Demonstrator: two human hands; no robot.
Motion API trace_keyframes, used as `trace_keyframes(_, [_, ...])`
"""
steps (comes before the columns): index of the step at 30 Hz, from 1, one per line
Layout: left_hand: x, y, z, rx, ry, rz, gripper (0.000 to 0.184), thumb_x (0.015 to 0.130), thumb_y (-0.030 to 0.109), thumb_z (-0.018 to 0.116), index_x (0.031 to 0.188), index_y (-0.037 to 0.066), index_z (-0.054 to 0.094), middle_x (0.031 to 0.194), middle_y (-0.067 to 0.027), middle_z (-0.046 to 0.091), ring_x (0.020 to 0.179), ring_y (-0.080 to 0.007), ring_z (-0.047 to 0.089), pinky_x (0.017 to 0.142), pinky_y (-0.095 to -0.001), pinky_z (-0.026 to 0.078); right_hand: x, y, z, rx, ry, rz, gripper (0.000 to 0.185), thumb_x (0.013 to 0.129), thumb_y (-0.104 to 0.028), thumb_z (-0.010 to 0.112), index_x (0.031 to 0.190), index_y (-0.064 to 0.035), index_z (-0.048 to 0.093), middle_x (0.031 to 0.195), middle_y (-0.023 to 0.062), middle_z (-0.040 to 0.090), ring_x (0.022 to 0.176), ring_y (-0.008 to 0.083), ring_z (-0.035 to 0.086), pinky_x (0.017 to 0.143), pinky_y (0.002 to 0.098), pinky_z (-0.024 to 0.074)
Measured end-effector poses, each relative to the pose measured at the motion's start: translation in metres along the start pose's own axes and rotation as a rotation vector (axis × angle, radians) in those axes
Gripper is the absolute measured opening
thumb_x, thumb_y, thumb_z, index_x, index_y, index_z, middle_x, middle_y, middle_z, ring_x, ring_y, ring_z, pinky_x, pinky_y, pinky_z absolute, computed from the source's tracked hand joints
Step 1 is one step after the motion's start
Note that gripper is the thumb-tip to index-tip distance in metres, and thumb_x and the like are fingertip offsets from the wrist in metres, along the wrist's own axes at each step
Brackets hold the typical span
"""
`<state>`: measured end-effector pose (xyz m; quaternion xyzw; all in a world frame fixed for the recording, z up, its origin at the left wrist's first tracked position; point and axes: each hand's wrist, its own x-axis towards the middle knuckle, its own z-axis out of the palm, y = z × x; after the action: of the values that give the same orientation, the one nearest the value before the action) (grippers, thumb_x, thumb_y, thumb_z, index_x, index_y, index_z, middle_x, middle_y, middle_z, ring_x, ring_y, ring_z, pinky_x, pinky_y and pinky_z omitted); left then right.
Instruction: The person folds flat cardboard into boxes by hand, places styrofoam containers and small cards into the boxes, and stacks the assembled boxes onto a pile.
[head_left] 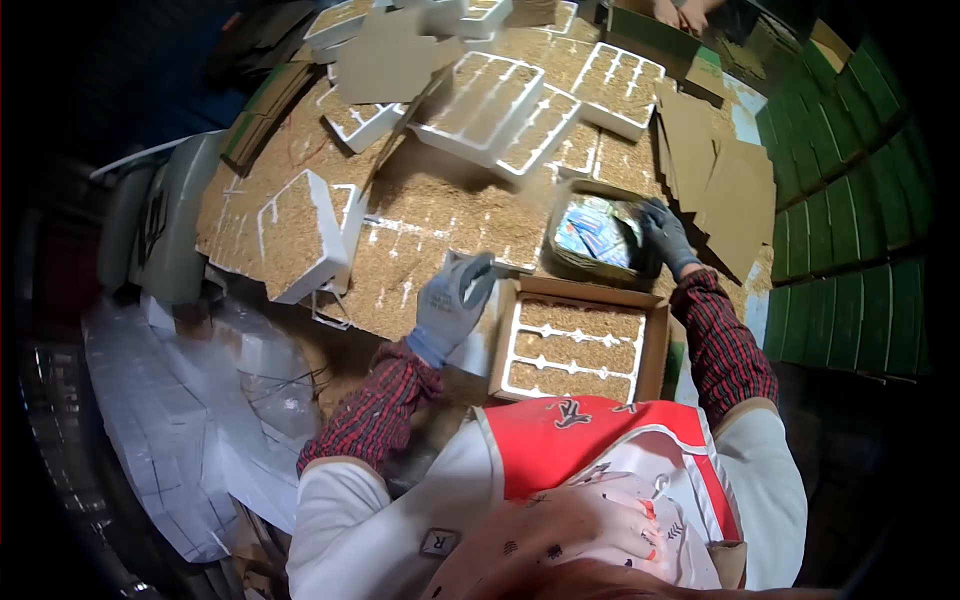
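Note:
My left hand [455, 305], in a grey glove, is raised left of the open cardboard box [658, 350]. Its fingers are curled, and I cannot make out what is in them. Inside the box sits a white divided tray [512, 362] filled with brown granular material [578, 352]. My right hand [668, 238], also gloved, grips the right rim of a dark green basket [590, 270], fingers bent over the edge. Small blue and white packets [598, 230] lie in the basket, just behind the box.
Brown granules cover the worktable [455, 215]. White filled trays [490, 95] stand at the back, with another tray [300, 235] tilted at left. Flat cardboard sheets [740, 200] lie at right beside stacked green boxes [850, 230]. Another person's hands [685, 15] show at the far edge.

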<state>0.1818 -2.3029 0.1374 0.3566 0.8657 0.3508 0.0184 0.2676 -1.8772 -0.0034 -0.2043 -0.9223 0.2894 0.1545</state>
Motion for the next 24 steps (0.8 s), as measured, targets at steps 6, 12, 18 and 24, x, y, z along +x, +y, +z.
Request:
trace_keyframes(6, [0.138, -0.156, -0.075, 0.588, 0.338, -0.131, 0.084, 0.081, 0.033, 0.073, 0.148, 0.009, 0.029, 0.140, -0.0198, 0.043, 0.131, -0.0365, 0.040, 0.108, -0.0450, 0.035, -0.060, -0.118, -0.079, 0.082, 0.178, -0.217, 0.022, 0.089, -0.009, 0.060, 0.109, -0.0044, 0.067, 0.126, 0.0161, 0.060, 0.115, 0.0345, 0.057, 0.099, 0.0431, 0.0436])
trace_keyframes(12, [0.166, -0.247, -0.068, 0.721, -0.001, -0.267, 0.056, 0.084, 0.031, 0.069, 0.135, 0.015, 0.050, 0.117, -0.0187, 0.061, 0.103, -0.0351, 0.062, 0.086, -0.0423, 0.051, -0.173, -0.202, -0.090, -0.096, -0.340, -0.456, 0.046, 0.078, -0.018, 0.070, 0.121, -0.0072, 0.059, 0.127, 0.0154, 0.056, 0.120, 0.0364, 0.051, 0.101, 0.0479, 0.0401])
trace_keyframes(18, [0.103, -0.046, -0.099, 0.531, 0.513, 0.358, 0.037, 0.091, 0.013, 0.057, 0.128, 0.007, 0.060, 0.111, -0.0128, 0.061, 0.087, -0.0314, 0.062, 0.074, -0.0413, 0.052, -0.205, -0.181, -0.106, 0.080, -0.020, -0.165, 0.057, 0.078, -0.026, 0.076, 0.126, -0.0047, 0.055, 0.127, 0.0187, 0.056, 0.118, 0.0363, 0.053, 0.101, 0.0465, 0.0414])
trace_keyframes(24, [-0.034, 0.054, 0.038, 0.412, -0.630, 1.193, 0.046, 0.085, 0.017, 0.054, 0.131, 0.017, 0.055, 0.122, -0.0067, 0.055, 0.084, -0.0224, 0.061, 0.072, -0.0357, 0.054, -0.202, -0.220, -0.156, -0.040, 0.300, -0.286, 0.049, 0.081, -0.027, 0.072, 0.123, -0.0042, 0.058, 0.127, 0.0198, 0.055, 0.119, 0.0380, 0.051, 0.098, 0.0456, 0.0412])
